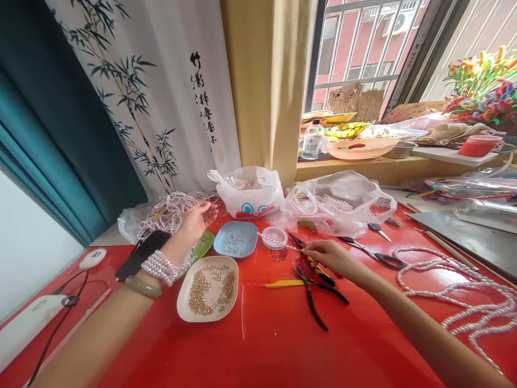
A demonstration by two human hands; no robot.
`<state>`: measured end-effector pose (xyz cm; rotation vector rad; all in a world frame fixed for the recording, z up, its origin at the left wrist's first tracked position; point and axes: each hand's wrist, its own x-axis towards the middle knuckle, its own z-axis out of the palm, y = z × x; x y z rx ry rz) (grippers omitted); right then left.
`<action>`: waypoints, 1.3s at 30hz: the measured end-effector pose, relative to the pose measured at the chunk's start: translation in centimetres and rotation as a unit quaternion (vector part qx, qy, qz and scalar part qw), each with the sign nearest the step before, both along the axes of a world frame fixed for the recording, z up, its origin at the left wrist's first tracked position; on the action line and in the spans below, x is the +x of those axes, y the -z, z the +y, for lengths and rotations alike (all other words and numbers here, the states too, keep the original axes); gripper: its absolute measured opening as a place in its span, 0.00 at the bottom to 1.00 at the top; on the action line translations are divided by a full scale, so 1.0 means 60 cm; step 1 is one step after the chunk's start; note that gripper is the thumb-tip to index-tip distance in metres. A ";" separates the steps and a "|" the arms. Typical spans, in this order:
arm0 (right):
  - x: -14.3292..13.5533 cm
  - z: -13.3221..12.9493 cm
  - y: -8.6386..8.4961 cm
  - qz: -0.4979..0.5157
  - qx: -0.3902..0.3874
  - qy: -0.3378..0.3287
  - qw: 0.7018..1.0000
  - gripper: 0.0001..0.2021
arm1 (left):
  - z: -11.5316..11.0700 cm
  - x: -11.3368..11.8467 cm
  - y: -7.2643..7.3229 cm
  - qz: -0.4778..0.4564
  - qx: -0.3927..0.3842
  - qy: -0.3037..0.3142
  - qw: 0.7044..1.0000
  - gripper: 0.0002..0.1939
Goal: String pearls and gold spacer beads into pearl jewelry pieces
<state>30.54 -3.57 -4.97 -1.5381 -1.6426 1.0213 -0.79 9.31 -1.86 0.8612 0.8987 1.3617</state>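
My left hand (201, 218), raised beside a heap of pale pink bead strands (177, 207), has its fingertips pinched together; whatever thin thing they may hold is too small to make out. A beaded bracelet (159, 268) and a pale bangle (142, 287) circle that wrist. Between the finger and thumb of my right hand (329, 257) is one end of a short bead strand (278, 242), which runs left past a small round clear lid (274, 237) to the blue tray (255, 245). Black-and-yellow pliers (319, 271) lie under the right fingers. Black-handled pliers (309, 288) and yellow tweezers (283, 283) lie just nearer.
A cream tray (183, 310) holds gold beads; a green tray (208, 240) sits behind it. White plastic bags (250, 188) stand at the back. Scissors (371, 253) and long bead strands (456, 285) lie right. At left are a phone (143, 253) and a power strip (36, 328).
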 end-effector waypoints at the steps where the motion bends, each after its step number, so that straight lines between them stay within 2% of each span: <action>1: 0.003 0.002 0.004 -0.022 0.012 0.010 1.000 0.07 | -0.008 -0.001 0.004 0.013 -0.002 0.008 1.000 0.06; 4: 0.004 0.003 0.001 -0.075 0.048 0.042 0.995 0.03 | -0.033 0.002 0.007 0.051 -0.003 0.035 0.998 0.04; 8: -0.027 0.010 -0.029 -0.085 0.095 0.059 0.990 0.04 | -0.064 0.027 -0.005 0.079 0.011 0.070 0.994 0.04; 11: -0.076 0.026 -0.051 -0.041 0.089 0.005 0.995 0.06 | -0.081 0.053 -0.019 0.087 0.029 0.096 0.991 0.03; 14: -0.130 0.042 -0.066 0.034 0.058 -0.085 0.994 0.13 | -0.091 0.077 -0.030 0.088 0.068 0.117 0.987 0.04; 16: -0.157 0.051 -0.075 0.076 0.041 -0.131 0.988 0.11 | -0.092 0.088 -0.037 0.073 0.092 0.118 0.986 0.04; 19: -0.174 0.063 -0.092 0.119 0.034 -0.153 0.980 0.06 | -0.091 0.099 -0.044 0.042 0.113 0.109 0.987 0.03; 22: -0.169 0.073 -0.112 0.149 0.051 -0.137 0.978 0.06 | -0.092 0.104 -0.042 0.023 0.107 0.140 0.984 0.03; 28: -0.148 0.091 -0.148 0.190 0.090 -0.073 0.975 0.06 | -0.099 0.117 -0.016 0.066 0.092 0.264 0.958 0.09; 32: -0.148 0.097 -0.175 0.210 0.124 -0.031 0.969 0.05 | -0.099 0.125 -0.009 0.093 0.109 0.263 0.954 0.05; 36: -0.149 0.108 -0.206 0.227 0.164 -0.015 0.960 0.06 | -0.098 0.126 -0.010 0.093 0.088 0.275 0.953 0.02; 39: -0.148 0.123 -0.200 0.284 0.144 0.000 0.948 0.07 | -0.096 0.119 -0.015 0.060 0.076 0.288 0.953 0.02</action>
